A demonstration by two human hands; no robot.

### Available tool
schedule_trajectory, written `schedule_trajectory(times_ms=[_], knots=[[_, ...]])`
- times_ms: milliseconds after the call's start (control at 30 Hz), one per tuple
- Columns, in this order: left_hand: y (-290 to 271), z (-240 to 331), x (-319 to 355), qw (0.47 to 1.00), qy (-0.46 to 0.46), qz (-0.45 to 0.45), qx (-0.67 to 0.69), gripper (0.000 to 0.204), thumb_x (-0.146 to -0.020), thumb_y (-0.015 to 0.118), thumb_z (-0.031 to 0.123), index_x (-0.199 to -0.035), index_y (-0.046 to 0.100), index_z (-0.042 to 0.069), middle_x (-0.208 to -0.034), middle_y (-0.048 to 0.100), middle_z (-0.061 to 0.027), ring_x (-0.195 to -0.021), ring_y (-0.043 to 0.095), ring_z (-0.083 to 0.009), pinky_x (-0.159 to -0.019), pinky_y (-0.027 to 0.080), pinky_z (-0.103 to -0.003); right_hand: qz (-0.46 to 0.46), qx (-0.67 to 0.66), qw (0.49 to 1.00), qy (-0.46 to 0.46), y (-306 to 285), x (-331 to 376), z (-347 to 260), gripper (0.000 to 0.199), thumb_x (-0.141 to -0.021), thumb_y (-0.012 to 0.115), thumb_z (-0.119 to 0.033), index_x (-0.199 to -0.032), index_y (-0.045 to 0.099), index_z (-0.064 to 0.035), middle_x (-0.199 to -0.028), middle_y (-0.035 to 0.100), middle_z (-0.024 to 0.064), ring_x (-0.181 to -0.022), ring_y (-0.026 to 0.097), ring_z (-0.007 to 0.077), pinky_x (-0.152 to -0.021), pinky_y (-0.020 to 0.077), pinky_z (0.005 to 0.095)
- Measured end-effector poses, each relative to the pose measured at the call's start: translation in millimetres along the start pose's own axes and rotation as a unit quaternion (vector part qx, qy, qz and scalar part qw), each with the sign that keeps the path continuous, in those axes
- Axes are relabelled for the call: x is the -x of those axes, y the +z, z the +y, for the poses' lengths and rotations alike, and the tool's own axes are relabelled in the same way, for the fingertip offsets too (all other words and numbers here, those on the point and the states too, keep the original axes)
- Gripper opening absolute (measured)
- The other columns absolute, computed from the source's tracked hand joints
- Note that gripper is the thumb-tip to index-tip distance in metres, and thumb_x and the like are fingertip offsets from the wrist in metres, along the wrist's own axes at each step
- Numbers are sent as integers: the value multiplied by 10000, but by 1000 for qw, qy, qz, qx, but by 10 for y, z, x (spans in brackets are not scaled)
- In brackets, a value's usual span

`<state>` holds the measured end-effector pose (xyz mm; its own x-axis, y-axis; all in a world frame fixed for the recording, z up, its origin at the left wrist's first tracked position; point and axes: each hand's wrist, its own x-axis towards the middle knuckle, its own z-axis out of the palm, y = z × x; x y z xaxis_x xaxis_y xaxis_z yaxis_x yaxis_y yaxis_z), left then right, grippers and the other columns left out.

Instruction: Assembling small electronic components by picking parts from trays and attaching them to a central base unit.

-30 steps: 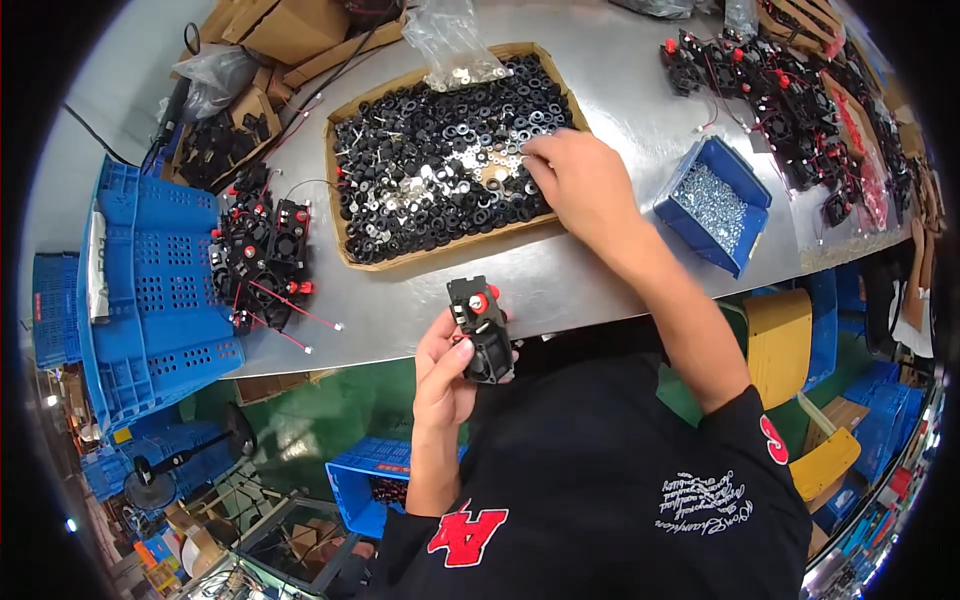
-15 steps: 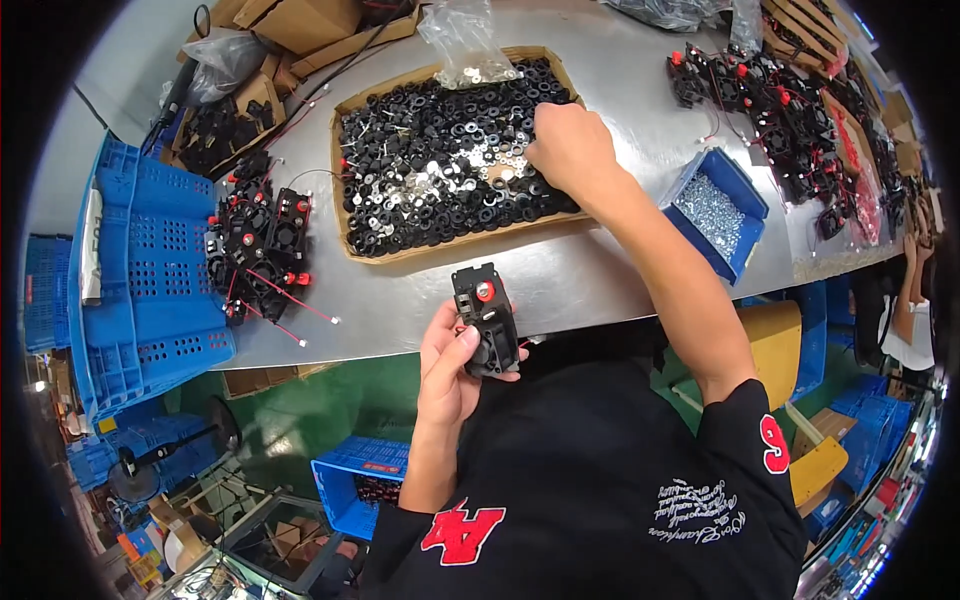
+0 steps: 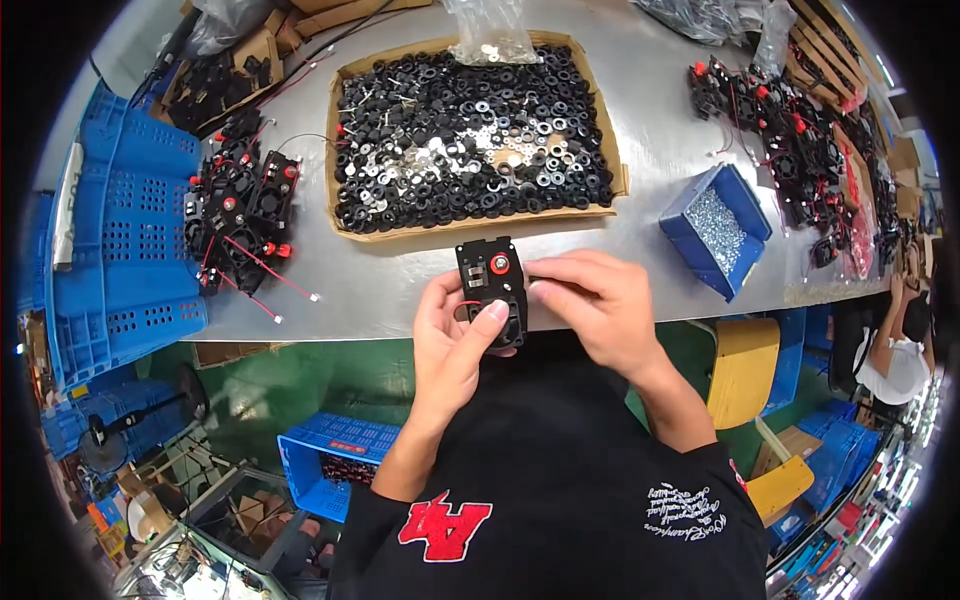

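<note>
A grey metal tabletop [image 3: 640, 110] fills the upper half of the frame, with a green floor below its near edge. At the centre, just below that edge, the left hand [image 3: 452, 335] is clamped around a small black plastic fan module with a red round button [image 3: 491, 287], thumb pressed across its lower face. The right hand [image 3: 592, 305] comes in from the right, its fingertips pinched together against the module's right side; whether they hold a small part cannot be told. Above the hands sits a shallow cardboard tray of black and silver washers [image 3: 470, 130]. To the right lies a small blue plastic bin of silver screws [image 3: 715, 228]. At left centre a heap of black fan modules with red wires [image 3: 240, 215] rests beside a blue perforated plastic crate [image 3: 125, 230].
</note>
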<state>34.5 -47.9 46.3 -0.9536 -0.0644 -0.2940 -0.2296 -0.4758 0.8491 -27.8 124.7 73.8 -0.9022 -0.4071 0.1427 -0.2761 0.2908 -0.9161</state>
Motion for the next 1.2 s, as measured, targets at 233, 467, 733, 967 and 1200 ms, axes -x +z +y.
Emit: schedule_trajectory(times_ms=[233, 467, 733, 967, 1200], knots=[[0, -12, 11, 1000, -15, -3, -25, 481, -868, 671, 108, -1243, 426, -68, -1072, 593, -121, -822, 630, -113, -554, 569, -231, 31, 117, 971, -204, 88, 26, 141, 212, -741, 729, 8, -948, 713, -36, -961, 707, 95, -782, 702, 215, -659, 571, 282], [-43, 42, -2, 996, -69, -14, -47, 482, -866, 679, 153, -1234, 449, -58, -1000, 619, -92, -769, 629, -86, -495, 542, -201, -1, 108, 963, -246, 36, 41, 187, 264, -722, 722, 28, -976, 711, -44, -1004, 703, 88, -809, 705, 216, -678, 580, 291], [42, 18, -37, 995, -78, -23, -63, 482, -863, 678, 166, -1239, 458, -40, -970, 627, -80, -764, 627, -90, -492, 535, -199, 28, 192, 954, -227, 8, 143, 231, 329, -707, 736, -21, -1027, 700, -89, -1055, 697, 14, -916, 640, 219, -759, 470, 330], [66, -27, -38, 994, -85, -28, -62, 409, -858, 661, 142, -1192, 498, -28, -944, 634, -79, -750, 623, -95, -485, 520, -204, 55, 231, 943, -234, -37, 357, 261, 386, -736, 712, -95, -1117, 651, -93, -1100, 656, 31, -1009, 614, 228, -826, 462, 355], [176, -66, -57, 997, -22, -43, -53, 401, -858, 646, 22, -1208, 469, -63, -1029, 627, -103, -907, 611, -111, -793, 512, -256, 60, 241, 946, -209, -343, 319, 169, 317, -742, 732, -125, -1048, 675, -66, -1066, 635, 108, -981, 593, 309, -840, 481, 407]])
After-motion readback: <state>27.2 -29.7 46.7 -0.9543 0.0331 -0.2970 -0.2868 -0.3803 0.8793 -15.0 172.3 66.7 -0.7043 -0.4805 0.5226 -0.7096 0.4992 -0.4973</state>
